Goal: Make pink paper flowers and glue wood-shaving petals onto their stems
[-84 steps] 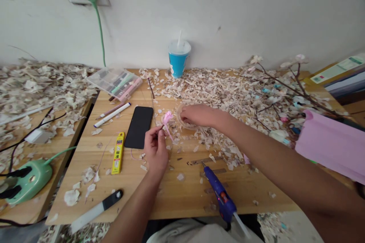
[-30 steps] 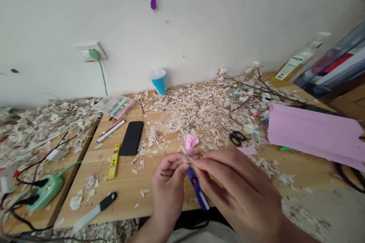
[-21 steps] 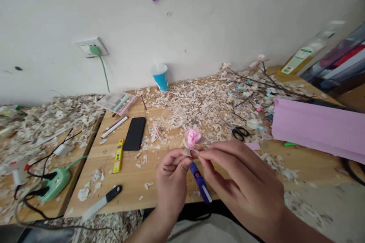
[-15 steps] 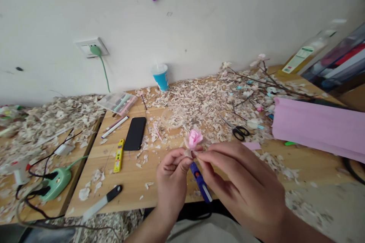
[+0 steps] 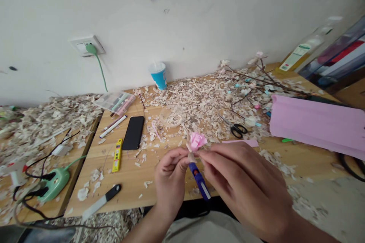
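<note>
A small pink paper flower point(image 5: 197, 141) with pale outer petals stands upright between my hands, over the front of the table. My left hand point(image 5: 173, 171) pinches its base between thumb and forefinger. From the other side, the fingertips of my right hand point(image 5: 242, 182) press together at the pale petals near the base. What exactly the right fingertips hold is partly hidden. Below the flower, between both hands, lies a blue pen-like tool point(image 5: 200, 182) with an orange spot and a white strip.
Pale shavings point(image 5: 194, 97) cover the back of the table. Black scissors point(image 5: 238, 130), pink paper point(image 5: 316, 125) and flowering twigs point(image 5: 268, 79) lie right. A phone point(image 5: 133, 133), yellow blade box point(image 5: 117, 155), knife point(image 5: 101, 202) and green power strip point(image 5: 55, 185) are left. A blue cup point(image 5: 159, 76) stands by the wall.
The pink flower now looks fuller and more spread, tipped slightly right. My right hand has shifted a little right and down. The whole view has moved slightly.
</note>
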Demonstrator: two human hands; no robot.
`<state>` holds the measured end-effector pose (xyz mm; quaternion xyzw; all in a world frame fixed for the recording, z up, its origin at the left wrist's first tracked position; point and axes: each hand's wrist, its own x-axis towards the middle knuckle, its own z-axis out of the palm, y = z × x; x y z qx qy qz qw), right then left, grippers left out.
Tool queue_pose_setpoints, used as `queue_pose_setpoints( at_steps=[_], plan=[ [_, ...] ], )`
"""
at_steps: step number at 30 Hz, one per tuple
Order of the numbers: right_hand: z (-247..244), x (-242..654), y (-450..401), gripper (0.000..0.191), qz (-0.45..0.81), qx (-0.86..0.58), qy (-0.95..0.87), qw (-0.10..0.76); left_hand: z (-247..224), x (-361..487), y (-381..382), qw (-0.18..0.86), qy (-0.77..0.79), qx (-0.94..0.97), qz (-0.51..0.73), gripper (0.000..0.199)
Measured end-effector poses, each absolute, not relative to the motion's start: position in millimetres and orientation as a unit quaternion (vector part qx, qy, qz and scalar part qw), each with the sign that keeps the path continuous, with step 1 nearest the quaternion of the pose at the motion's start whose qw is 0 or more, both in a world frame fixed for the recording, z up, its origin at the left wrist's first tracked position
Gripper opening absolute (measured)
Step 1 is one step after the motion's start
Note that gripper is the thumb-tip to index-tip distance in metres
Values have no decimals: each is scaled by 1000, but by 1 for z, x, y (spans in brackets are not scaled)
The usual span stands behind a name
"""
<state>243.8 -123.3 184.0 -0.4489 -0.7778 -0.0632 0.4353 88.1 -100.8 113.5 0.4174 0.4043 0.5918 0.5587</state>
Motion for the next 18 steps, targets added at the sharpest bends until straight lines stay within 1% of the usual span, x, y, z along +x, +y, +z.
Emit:
queue_pose_setpoints(
  at_steps=[2, 6, 12, 18],
  plan=[
    [182, 247, -126, 33, -87, -437, -793, 415, 114, 89, -101, 556, 410, 422, 588, 12],
    [181, 249, -128, 34, -117, -423, -804, 400, 116, 89, -101, 546, 416, 427, 588, 11],
    [179, 248, -125, 35, -98, -420, -806, 406, 120, 90, -98, 538, 414, 438, 590, 8],
    [179, 247, -124, 31, -97, -431, -802, 402, 121, 89, -97, 521, 423, 446, 591, 8]
  ],
)
